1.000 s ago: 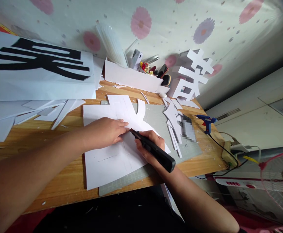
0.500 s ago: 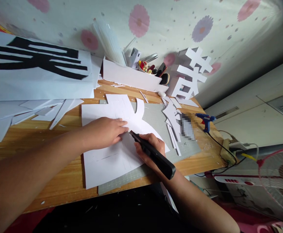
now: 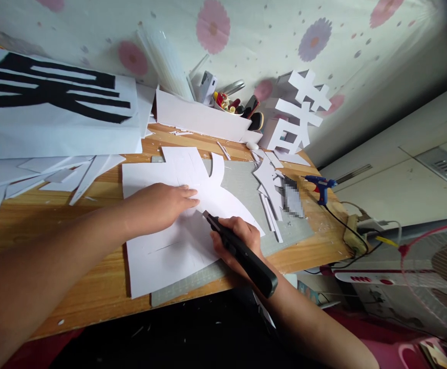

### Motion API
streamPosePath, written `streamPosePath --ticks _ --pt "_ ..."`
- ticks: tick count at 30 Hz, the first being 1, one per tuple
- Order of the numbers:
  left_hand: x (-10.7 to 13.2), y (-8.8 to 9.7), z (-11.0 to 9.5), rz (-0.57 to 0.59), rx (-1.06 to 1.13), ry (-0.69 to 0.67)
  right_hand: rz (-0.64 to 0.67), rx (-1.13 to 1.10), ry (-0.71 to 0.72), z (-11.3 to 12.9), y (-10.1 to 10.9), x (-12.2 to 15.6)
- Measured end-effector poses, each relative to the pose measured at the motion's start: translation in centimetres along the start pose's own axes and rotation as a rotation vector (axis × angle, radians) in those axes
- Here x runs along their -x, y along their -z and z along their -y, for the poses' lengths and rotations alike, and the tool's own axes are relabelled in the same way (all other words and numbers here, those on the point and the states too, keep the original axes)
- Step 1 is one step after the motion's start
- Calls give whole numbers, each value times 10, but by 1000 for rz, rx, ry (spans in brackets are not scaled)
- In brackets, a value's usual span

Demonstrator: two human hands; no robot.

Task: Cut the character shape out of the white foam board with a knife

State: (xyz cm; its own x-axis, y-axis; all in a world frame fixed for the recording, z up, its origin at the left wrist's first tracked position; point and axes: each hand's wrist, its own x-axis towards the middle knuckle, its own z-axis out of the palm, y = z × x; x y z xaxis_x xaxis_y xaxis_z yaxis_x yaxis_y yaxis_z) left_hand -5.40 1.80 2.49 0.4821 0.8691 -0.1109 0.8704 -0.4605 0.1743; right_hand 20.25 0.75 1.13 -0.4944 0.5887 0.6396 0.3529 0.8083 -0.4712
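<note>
A white foam board (image 3: 157,261), partly cut into curved shapes, lies on a grey cutting mat (image 3: 238,177). My left hand (image 3: 167,205) rests flat on the board with its fingers stretched out to the right. Wrapped around a black utility knife (image 3: 242,251), my right hand (image 3: 240,238) is low over the board's right part. The knife's blade tip points up and left at the board, just right of my left fingertips. Faint lines mark the board's surface. Whether the blade touches it I cannot tell.
White offcuts (image 3: 271,195) lie on the mat's right side. Beyond them is a blue glue gun (image 3: 321,187) with a black cord. White cut-out characters (image 3: 298,113) stand at the back. A printed sheet (image 3: 58,130) and scraps (image 3: 69,174) are at left; a fan (image 3: 438,277) is at right.
The view has shifted slightly, so most things sit a little further left. My right hand and the knife have moved slightly down the board, toward me. My left hand stays on the board.
</note>
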Motion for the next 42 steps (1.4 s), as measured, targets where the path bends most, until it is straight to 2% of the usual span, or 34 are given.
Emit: streamPosePath --ticks 6,10,17,20,23,27,34,42 --pt "0 -2 3 -15 44 9 9 -33 39 4 6 2" --pt "1 -3 4 -35 -1 -17 15 -7 33 8 10 5" --pt "-1 -4 4 -17 35 17 13 8 51 12 14 14" --pt "-2 -6 5 -13 2 24 16 -3 40 12 15 17" --pt "-1 -5 4 -33 -8 -2 -39 -9 -16 11 15 16" --pt "1 0 3 -10 -30 -41 -100 9 -110 8 11 5" --pt "2 0 2 -22 76 -32 -33 -5 -158 -1 -6 -2" --pt "2 2 1 -31 2 -63 -22 -27 -170 -2 -6 1"
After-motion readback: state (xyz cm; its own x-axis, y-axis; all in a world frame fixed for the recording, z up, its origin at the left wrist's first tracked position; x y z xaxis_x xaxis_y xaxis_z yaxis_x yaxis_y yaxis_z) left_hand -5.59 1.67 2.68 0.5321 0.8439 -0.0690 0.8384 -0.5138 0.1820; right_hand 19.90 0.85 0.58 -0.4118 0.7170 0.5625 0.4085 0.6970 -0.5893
